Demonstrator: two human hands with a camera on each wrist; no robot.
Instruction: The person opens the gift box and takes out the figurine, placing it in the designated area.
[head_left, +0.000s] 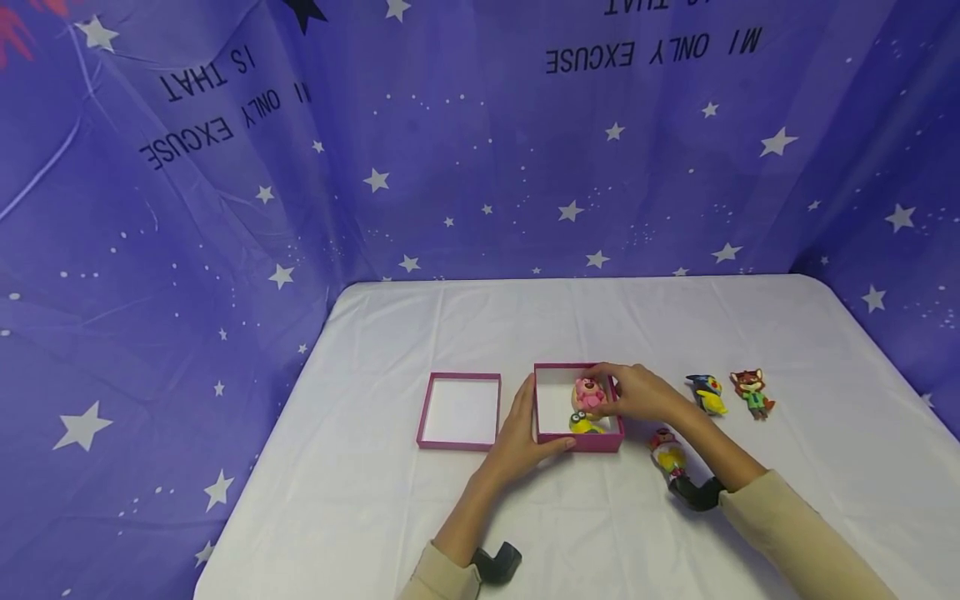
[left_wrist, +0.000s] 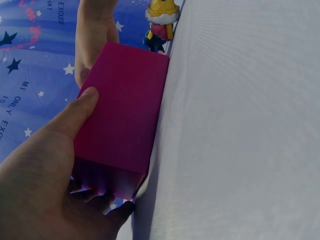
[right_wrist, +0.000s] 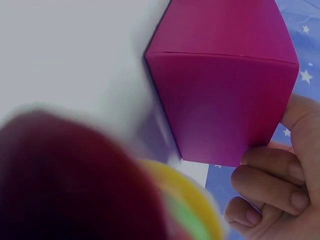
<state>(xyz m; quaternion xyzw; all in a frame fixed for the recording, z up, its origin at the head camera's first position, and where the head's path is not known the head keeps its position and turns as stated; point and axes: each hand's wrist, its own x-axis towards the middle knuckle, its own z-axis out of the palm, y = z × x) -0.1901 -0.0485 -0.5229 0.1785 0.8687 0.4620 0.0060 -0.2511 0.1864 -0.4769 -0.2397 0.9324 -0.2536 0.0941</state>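
Note:
An open magenta box (head_left: pixel 577 444) stands on the white tablecloth. My left hand (head_left: pixel 517 442) holds it at its left front corner, thumb on the front wall and fingers along the left side. Inside lie a pink bear figurine (head_left: pixel 589 395) and a yellow figurine with goggle-like eyes (head_left: pixel 583 423). My right hand (head_left: pixel 637 393) reaches over the right wall, its thumb and forefinger about the pink bear. In the right wrist view its other fingers (right_wrist: pixel 270 185) are curled outside the box wall, and the bear is hidden.
A magenta-rimmed lid (head_left: pixel 459 446) lies left of the box. A red-haired figurine in yellow (head_left: pixel 667 454) lies beneath my right forearm. Farther right are a dark blue and yellow bird figurine (head_left: pixel 708 395) and a fox figurine (head_left: pixel 752 394). Star-printed purple curtains (head_left: pixel 480 167) surround the table.

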